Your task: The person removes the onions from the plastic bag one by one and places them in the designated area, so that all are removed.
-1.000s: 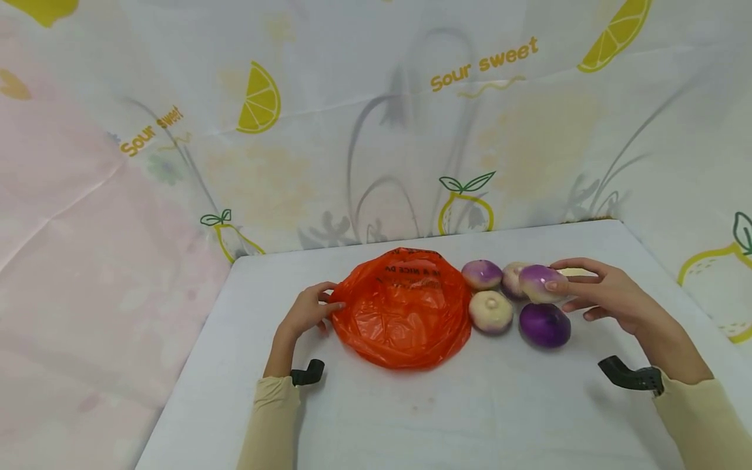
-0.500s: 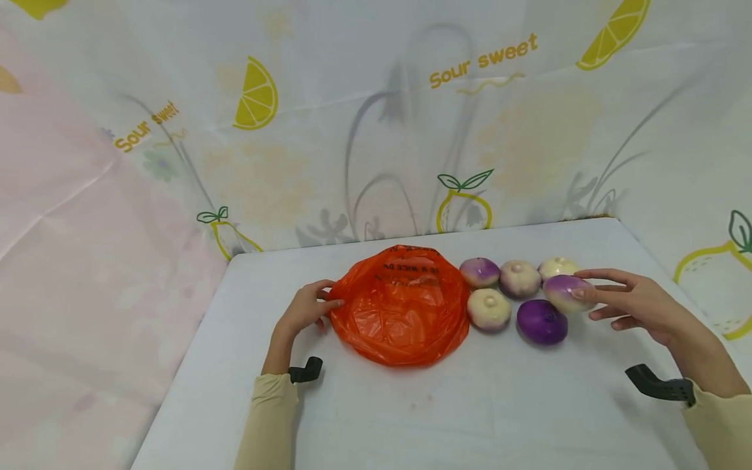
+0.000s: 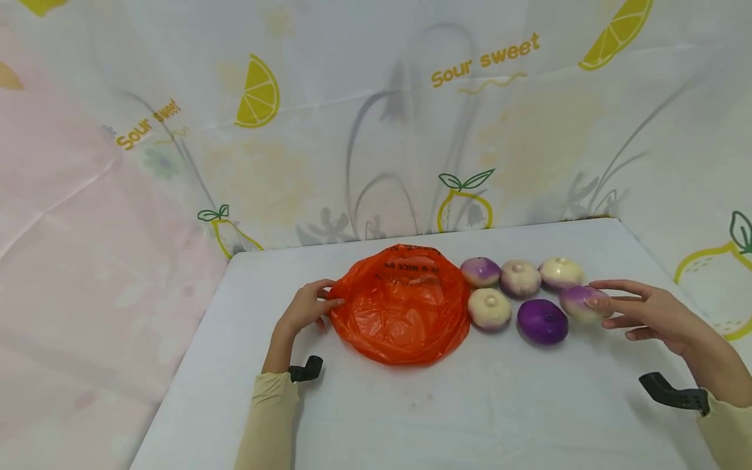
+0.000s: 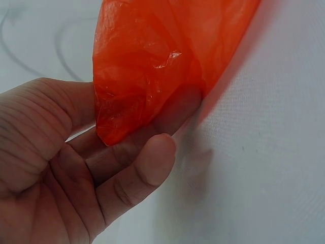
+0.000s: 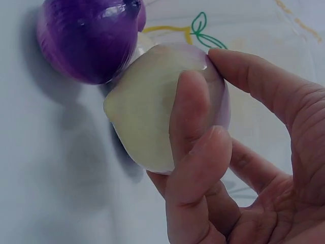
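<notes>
My left hand (image 3: 307, 308) pinches the left edge of an orange-red plastic bag (image 3: 405, 326), whose mouth lies wide open; in the left wrist view its film (image 4: 147, 61) covers some fingertips. My right hand (image 3: 658, 316) holds a purple-and-white onion (image 3: 581, 303) between thumb and fingers. In the right wrist view the held onion (image 5: 147, 112) turns its pale, pointed side to the camera; whether it touches the table cannot be told. A dark purple onion (image 3: 542, 322) lies just left of it, and a cream one (image 3: 561, 272) just behind.
Between bag and right hand sit three more onions: a purple-topped one (image 3: 480, 271), a pale one with a knob (image 3: 520, 279) and a cream one (image 3: 490, 309) against the bag. They rest on a white table (image 3: 423, 418) before a lemon-printed cloth (image 3: 352, 130).
My right hand has carried the held onion right and toward me, down beside the dark purple onion, uncovering the cream onion behind. My left hand stays at the bag's edge.
</notes>
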Motion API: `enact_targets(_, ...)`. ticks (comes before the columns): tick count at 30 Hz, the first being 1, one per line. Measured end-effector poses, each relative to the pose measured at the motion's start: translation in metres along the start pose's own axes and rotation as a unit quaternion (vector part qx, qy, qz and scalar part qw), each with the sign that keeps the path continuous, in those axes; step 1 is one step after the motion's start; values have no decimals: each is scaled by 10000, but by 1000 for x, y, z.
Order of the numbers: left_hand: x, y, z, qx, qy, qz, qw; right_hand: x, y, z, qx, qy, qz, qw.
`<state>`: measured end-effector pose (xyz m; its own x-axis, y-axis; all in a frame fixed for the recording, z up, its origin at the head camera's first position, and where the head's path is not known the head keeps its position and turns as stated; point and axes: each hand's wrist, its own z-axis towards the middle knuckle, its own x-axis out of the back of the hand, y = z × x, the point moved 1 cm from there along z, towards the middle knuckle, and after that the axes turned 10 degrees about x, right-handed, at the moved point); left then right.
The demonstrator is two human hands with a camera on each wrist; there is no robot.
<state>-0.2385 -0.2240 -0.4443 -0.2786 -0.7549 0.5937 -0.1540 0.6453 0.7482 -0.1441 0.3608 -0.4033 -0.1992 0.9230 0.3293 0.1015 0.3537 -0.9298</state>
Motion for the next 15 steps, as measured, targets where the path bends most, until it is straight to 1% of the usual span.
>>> enact_targets(4,0,0,0,41,-9,2,10000,0,5,1,-28,-36,-32,10000)
enact_targets(11,0,-1,1,21,-17,-63,10000,-1,15,5,-77,-164,-56,9998)
enact_targets(15,0,-2,1,78,-20,-82,9999,-3,17,8,-122,-173,-30,9998)
